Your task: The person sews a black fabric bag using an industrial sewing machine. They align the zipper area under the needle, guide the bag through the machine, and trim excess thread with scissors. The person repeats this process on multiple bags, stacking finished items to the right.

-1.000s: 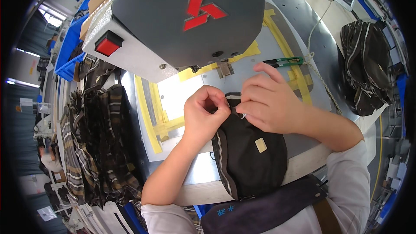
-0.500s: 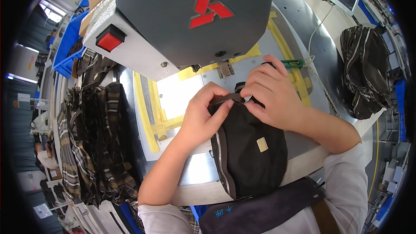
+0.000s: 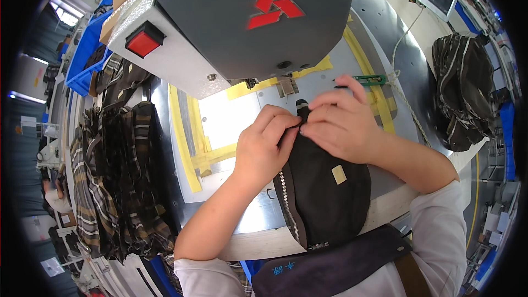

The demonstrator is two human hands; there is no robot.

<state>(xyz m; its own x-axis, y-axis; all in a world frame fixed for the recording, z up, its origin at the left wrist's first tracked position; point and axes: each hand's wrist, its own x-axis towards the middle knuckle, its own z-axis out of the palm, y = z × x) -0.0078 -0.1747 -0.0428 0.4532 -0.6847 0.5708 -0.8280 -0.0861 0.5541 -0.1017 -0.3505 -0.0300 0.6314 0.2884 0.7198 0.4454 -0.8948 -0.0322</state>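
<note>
A dark brown fabric pouch (image 3: 329, 203) with a silver zipper (image 3: 290, 203) down its left side and a small cream patch (image 3: 339, 175) lies in front of me. My left hand (image 3: 267, 140) pinches the far end of the pouch from the left, its fingers closed. My right hand (image 3: 344, 126) pinches the same end from the right, almost touching the left fingertips. The fingers cover what is gripped there. Just beyond them a short dark tab (image 3: 302, 103) sticks out. Past my right hand lie green-handled thread snips (image 3: 369, 80), partly behind a raised finger.
A large grey sewing machine head (image 3: 258, 27) overhangs the work plate, its presser foot (image 3: 286, 84) just beyond my hands. Yellow tape (image 3: 190, 137) marks the plate. Plaid pieces (image 3: 118, 181) pile up at left; dark zippered pouches (image 3: 463, 93) stack at right. A cord (image 3: 410, 104) hangs near the snips.
The pouch has shifted slightly right, with its far end drawn closer together. My fingertips have come nearer each other, and the zipper end and pale bit seen between them are now covered.
</note>
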